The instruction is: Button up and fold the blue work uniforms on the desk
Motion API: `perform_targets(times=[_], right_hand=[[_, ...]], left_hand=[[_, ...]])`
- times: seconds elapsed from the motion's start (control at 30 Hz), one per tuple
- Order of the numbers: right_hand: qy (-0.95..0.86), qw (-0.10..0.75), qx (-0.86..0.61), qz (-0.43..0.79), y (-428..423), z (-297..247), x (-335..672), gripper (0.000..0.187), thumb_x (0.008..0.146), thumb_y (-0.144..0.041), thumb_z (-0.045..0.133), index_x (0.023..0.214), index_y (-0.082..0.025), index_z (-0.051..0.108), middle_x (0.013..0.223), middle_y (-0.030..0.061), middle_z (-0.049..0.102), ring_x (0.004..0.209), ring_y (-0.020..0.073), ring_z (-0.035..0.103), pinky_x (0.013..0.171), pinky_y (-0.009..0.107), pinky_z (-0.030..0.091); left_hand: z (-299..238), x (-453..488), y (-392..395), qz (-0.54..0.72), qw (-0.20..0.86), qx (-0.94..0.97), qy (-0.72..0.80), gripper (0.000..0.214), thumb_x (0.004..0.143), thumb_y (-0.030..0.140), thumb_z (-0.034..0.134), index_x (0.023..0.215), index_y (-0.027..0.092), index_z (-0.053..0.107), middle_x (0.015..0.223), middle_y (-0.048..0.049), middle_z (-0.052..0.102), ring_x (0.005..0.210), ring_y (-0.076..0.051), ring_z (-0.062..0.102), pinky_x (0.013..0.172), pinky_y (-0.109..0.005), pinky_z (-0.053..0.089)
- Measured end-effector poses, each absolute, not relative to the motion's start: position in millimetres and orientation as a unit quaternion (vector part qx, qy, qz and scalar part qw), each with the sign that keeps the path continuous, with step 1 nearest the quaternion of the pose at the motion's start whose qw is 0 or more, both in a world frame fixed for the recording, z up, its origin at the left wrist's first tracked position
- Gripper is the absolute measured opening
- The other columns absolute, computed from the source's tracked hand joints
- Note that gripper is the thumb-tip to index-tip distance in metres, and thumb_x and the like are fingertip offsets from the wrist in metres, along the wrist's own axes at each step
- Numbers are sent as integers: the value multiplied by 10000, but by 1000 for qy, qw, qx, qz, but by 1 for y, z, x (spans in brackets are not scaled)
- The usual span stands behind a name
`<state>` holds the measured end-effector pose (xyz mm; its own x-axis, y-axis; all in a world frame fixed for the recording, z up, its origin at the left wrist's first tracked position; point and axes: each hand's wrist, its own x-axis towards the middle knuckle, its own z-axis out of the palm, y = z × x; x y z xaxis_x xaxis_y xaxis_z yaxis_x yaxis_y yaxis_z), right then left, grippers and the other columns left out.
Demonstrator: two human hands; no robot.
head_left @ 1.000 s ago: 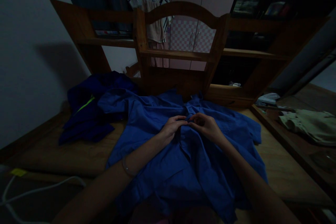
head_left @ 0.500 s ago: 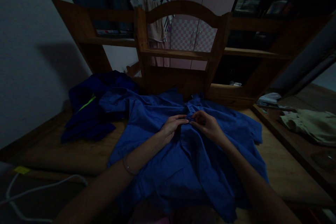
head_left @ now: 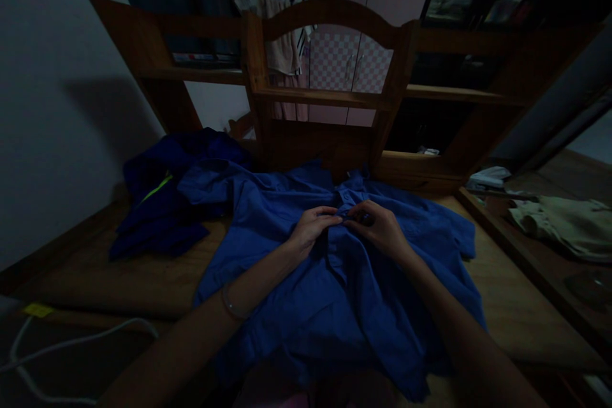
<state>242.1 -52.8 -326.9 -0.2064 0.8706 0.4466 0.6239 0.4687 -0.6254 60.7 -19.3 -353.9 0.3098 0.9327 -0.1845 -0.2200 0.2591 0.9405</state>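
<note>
One blue shirt (head_left: 329, 296) on desk (head_left: 516, 306); left hand (head_left: 310, 229) pinching its front; right hand (head_left: 379, 227) pinching just beside

Small shifts only. Right hand (head_left: 377, 229), just right of frame centre: thumb and index tips now slightly closer to the left hand (head_left: 310, 229) than half a second ago; gap between them looks a bit wider. Whole view drifts slightly, so the blue shirt (head_left: 268, 223) sits marginally further left in frame.

Room is open above the blue shirt (head_left: 272, 217), while a wooden shelf (head_left: 325, 99) blocks the back.
</note>
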Motion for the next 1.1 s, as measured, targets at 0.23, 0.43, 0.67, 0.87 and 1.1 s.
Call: perform_targets(times=[0.23, 0.43, 0.67, 0.87, 1.1], right_hand=[[-757, 390, -492, 181, -53, -327, 243, 243, 764, -390, 677, 916, -201, 660, 854, 39, 663, 745, 157, 604, 674, 267, 469], [-741, 405, -492, 210, -50, -331, 243, 233, 773, -395, 670, 891, -196, 644, 851, 33, 665, 752, 158, 612, 666, 263, 472], [-737, 412, -488, 221, -49, -332, 244, 213, 773, -381, 669, 879, -200, 635, 851, 28, 665, 746, 163, 617, 660, 270, 481], [-740, 411, -486, 217, -52, -328, 245, 206, 780, -378, 660, 876, -198, 631, 847, 25, 662, 727, 157, 613, 646, 261, 475], [-763, 387, -483, 184, -57, -321, 244, 217, 873, -400, 540, 891, -191, 598, 804, 23, 625, 691, 142, 575, 603, 244, 425]], left_hand=[[-353, 57, -19, 423, 668, 441, 424, 417, 585, 261, 806, 966, 147, 682, 864, -67, 710, 711, -137, 647, 664, -238, 491], [-347, 57, -20, 408, 684, 435, 420, 428, 575, 224, 807, 973, 153, 669, 837, -51, 704, 681, -123, 636, 634, -221, 474], [-343, 56, -20, 417, 670, 471, 394, 426, 555, 238, 821, 924, 148, 627, 853, -40, 688, 720, -126, 627, 663, -227, 457], [-341, 56, -18, 440, 601, 561, 361, 398, 599, 285, 796, 926, 149, 614, 850, -36, 673, 777, -147, 626, 723, -253, 469], [-340, 61, -22, 456, 518, 635, 347, 298, 688, 253, 714, 937, 142, 594, 909, -50, 654, 877, -164, 631, 794, -265, 489]])
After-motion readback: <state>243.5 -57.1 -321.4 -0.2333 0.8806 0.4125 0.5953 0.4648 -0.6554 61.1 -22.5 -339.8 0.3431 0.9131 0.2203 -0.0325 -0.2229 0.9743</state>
